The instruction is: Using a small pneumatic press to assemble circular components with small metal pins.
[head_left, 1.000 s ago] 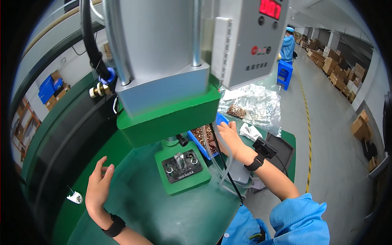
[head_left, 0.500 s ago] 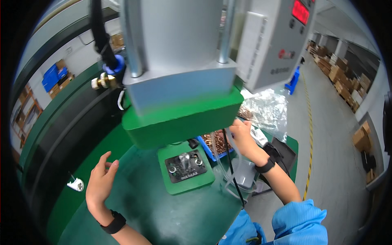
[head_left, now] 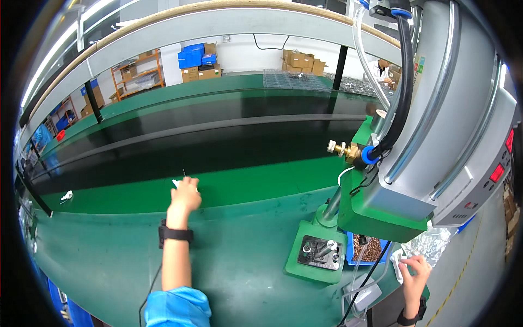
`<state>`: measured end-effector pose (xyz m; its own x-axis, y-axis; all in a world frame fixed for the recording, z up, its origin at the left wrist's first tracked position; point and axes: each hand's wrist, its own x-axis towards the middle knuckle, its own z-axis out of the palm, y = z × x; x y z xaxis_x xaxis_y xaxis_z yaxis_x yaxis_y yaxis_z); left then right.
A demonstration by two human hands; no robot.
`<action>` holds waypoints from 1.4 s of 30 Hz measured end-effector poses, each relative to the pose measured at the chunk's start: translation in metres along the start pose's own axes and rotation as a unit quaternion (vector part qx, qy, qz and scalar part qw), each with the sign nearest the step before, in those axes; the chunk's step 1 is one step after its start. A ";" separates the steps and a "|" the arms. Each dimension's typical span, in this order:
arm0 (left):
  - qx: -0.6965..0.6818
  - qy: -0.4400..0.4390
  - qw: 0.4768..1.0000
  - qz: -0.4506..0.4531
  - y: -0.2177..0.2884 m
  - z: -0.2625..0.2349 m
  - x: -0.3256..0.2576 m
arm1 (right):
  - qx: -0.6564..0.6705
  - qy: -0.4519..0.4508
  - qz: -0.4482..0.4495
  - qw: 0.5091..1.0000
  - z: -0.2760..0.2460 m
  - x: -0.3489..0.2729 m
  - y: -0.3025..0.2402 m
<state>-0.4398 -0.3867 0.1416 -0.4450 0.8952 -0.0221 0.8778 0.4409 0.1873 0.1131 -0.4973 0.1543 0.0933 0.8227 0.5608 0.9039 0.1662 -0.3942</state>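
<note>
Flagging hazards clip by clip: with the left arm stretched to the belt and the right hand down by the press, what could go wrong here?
1. The left hand holds a small white part at the edge of the dark conveyor belt; it might drop or be carried off.
2. The right hand works at the clear bag at the view's edge, likely unwatched, near the press and its cables.

A long green surface (head_left: 109, 261) runs across the view, with a black conveyor belt (head_left: 163, 147) along its far side and a grey overhead rail (head_left: 218, 32) arching above. Beyond stands a white wall (head_left: 245, 52), lined with shelving racks (head_left: 136, 71) holding blue bins (head_left: 192, 55) and stacks of cardboard boxes (head_left: 298, 59). At the lower right, grey floor (head_left: 479, 272) carries a yellow line. Bright ceiling light falls from the upper left.
</note>
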 end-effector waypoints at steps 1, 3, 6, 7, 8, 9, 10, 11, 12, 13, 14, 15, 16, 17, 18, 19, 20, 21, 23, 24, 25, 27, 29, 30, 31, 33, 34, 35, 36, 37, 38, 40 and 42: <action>0.032 0.049 0.998 0.005 -0.019 0.005 0.009 | -0.012 0.018 0.010 1.000 -0.006 -0.006 0.004; 0.015 0.086 0.995 0.040 -0.052 0.012 0.024 | -0.018 0.015 0.010 1.000 -0.013 -0.022 0.006; -0.037 0.100 0.993 0.056 -0.053 0.032 0.034 | -0.015 -0.014 0.057 0.998 -0.018 -0.029 0.005; -0.064 0.111 0.991 0.049 -0.051 0.040 0.033 | -0.020 -0.009 0.054 0.998 -0.017 -0.028 0.006; -0.052 0.208 0.974 0.071 -0.052 0.051 0.033 | -0.023 -0.005 0.050 0.998 -0.014 -0.025 0.004; -0.045 0.229 0.971 0.059 -0.050 0.056 0.034 | -0.026 -0.003 0.055 0.998 -0.011 -0.019 -0.003; -0.037 0.246 0.967 0.048 -0.046 0.056 0.029 | -0.026 0.000 0.039 0.999 -0.010 -0.009 -0.014; -0.044 0.237 0.968 0.063 -0.037 0.058 0.027 | -0.037 0.006 0.028 0.999 -0.013 -0.002 -0.021; -0.110 0.209 0.969 0.070 -0.028 0.054 0.021 | -0.039 0.014 0.010 0.999 -0.013 0.004 -0.023; -0.173 0.183 0.965 0.079 -0.019 0.044 0.014 | -0.048 0.024 -0.003 0.999 -0.013 0.008 -0.024; -0.228 0.180 0.949 0.123 -0.009 0.033 0.003 | -0.029 0.027 0.002 0.999 -0.010 0.012 -0.030; -0.256 0.160 0.944 0.134 0.007 0.020 -0.014 | -0.028 0.019 0.012 0.999 -0.005 0.016 -0.038; -0.348 0.114 0.913 0.177 0.021 0.009 -0.028 | -0.023 0.015 0.021 0.999 -0.005 0.015 -0.044; -0.399 0.063 0.890 0.213 0.039 -0.006 -0.047 | -0.006 0.022 0.043 0.999 -0.004 0.011 -0.047; -0.429 0.054 0.865 0.255 0.063 -0.014 -0.065 | 0.006 0.031 0.064 0.997 -0.008 0.006 -0.047; -0.494 -0.009 0.823 0.278 0.086 -0.020 -0.083 | -0.013 0.040 0.069 0.997 -0.014 -0.003 -0.044; -0.504 -0.049 0.811 0.294 0.105 -0.030 -0.101 | -0.014 0.045 0.076 0.996 -0.021 -0.013 -0.042; -0.527 -0.088 0.787 0.310 0.123 -0.034 -0.116 | -0.031 0.055 0.077 0.995 -0.027 -0.024 -0.040; -0.505 -0.082 0.778 0.366 0.153 -0.041 -0.143 | -0.057 0.068 0.085 0.992 -0.040 -0.045 -0.038; -0.493 -0.075 0.771 0.396 0.163 -0.037 -0.149 | -0.066 0.073 0.082 0.992 -0.045 -0.055 -0.034; -0.492 -0.072 0.770 0.400 0.170 -0.033 -0.153 | -0.076 0.081 0.090 0.990 -0.051 -0.067 -0.029; -0.467 -0.030 0.793 0.389 0.179 -0.022 -0.154 | -0.081 0.093 0.093 0.988 -0.058 -0.090 -0.020; -0.453 -0.012 0.802 0.389 0.176 -0.013 -0.153 | -0.091 0.096 0.142 0.981 -0.066 -0.113 -0.005; -0.442 0.000 0.810 0.386 0.175 -0.012 -0.154 | -0.085 0.099 0.141 0.981 -0.070 -0.121 0.001; -0.443 0.014 0.808 0.388 0.176 -0.013 -0.158 | -0.092 0.108 0.158 0.977 -0.075 -0.131 0.007; -0.433 0.017 0.812 0.392 0.179 -0.021 -0.160 | -0.102 0.124 0.183 0.970 -0.078 -0.144 0.014; -0.427 0.020 0.814 0.394 0.181 -0.025 -0.162 | -0.099 0.124 0.186 0.970 -0.079 -0.147 0.015; -0.433 0.009 0.815 0.385 0.183 -0.027 -0.163 | -0.096 0.121 0.190 0.970 -0.079 -0.148 0.015; -0.430 0.008 0.816 0.387 0.185 -0.025 -0.165 | -0.093 0.118 0.193 0.970 -0.078 -0.149 0.014; -0.469 0.014 0.797 0.380 0.186 -0.024 -0.164 | -0.090 0.119 0.196 0.969 -0.077 -0.147 0.011; -0.507 0.018 0.777 0.372 0.187 -0.023 -0.163 | -0.077 0.114 0.191 0.972 -0.075 -0.145 0.009; -0.452 -0.014 0.805 0.384 0.188 -0.020 -0.166 | -0.064 0.110 0.188 0.974 -0.072 -0.143 0.007; -0.425 -0.020 0.820 0.384 0.191 -0.019 -0.163 | -0.055 0.108 0.185 0.975 -0.072 -0.142 0.006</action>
<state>-0.2025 -0.4496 0.1994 0.2017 0.8973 0.3928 0.4480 -0.4411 0.7777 0.1351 -0.6524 0.1242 0.4973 0.6793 0.5396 0.8293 -0.1896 -0.5257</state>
